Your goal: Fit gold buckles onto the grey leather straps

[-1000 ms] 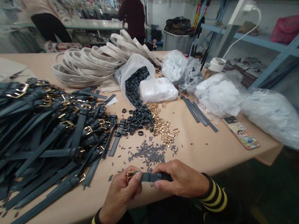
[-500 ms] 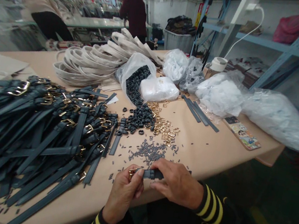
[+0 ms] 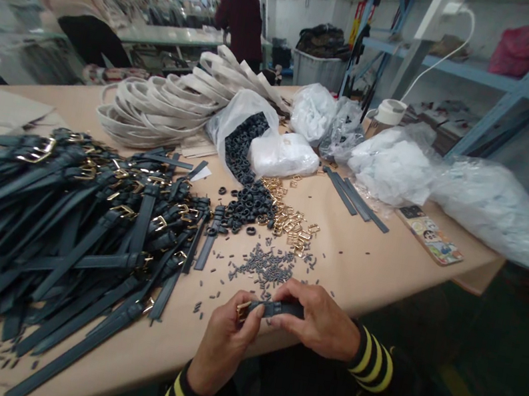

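Observation:
Between my hands, at the table's near edge, is a dark strap [image 3: 271,308] with a gold buckle [image 3: 242,310] at its left end. My left hand [image 3: 228,340] pinches the buckle end, thumb on top. The fingers of my right hand [image 3: 318,318] are closed round the strap's other part, which they partly hide. Just beyond lie many small dark pieces [image 3: 266,266], loose gold buckles [image 3: 297,227] and a heap of dark loops [image 3: 247,209] spilling from a clear bag [image 3: 226,124].
A large pile of buckled dark straps [image 3: 83,249] covers the left side. Coiled pale straps [image 3: 157,109] lie behind. Plastic bags [image 3: 487,201], flat dark strips [image 3: 347,191] and a phone in a patterned case [image 3: 430,236] are on the right. Two people stand in the background.
Both hands, still on the strap, have shifted slightly to the right in view. The strap lies a little more level, and the camera view has moved slightly.

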`<action>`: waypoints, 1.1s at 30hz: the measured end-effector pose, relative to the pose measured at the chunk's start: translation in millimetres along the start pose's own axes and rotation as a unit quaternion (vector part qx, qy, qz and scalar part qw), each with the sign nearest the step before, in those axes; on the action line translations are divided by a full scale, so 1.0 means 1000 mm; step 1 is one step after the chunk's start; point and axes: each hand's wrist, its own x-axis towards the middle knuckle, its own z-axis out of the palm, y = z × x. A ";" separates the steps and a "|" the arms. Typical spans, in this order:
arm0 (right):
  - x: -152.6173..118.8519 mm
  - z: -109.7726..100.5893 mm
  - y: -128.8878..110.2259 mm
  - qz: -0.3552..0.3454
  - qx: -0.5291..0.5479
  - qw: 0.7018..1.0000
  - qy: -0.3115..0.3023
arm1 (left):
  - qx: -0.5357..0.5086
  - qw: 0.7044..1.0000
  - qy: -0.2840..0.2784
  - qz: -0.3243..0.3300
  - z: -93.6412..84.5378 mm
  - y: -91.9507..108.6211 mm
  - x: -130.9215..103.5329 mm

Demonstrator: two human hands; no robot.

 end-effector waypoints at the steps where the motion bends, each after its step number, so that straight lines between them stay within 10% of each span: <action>1: 0.000 0.000 0.000 0.011 0.012 1.000 -0.003 | 0.011 1.000 -0.002 0.011 0.000 0.000 0.000; 13: 0.004 0.009 0.025 0.084 0.220 0.962 -0.137 | 0.068 0.992 -0.055 0.096 0.000 -0.002 -0.007; 21: -0.005 0.015 0.009 -0.012 -0.033 0.999 0.039 | -0.043 0.998 -0.038 -0.026 -0.001 -0.017 0.001; 33: -0.007 0.016 0.019 0.057 0.164 0.978 -0.115 | -0.018 0.996 -0.090 0.019 -0.001 -0.014 -0.008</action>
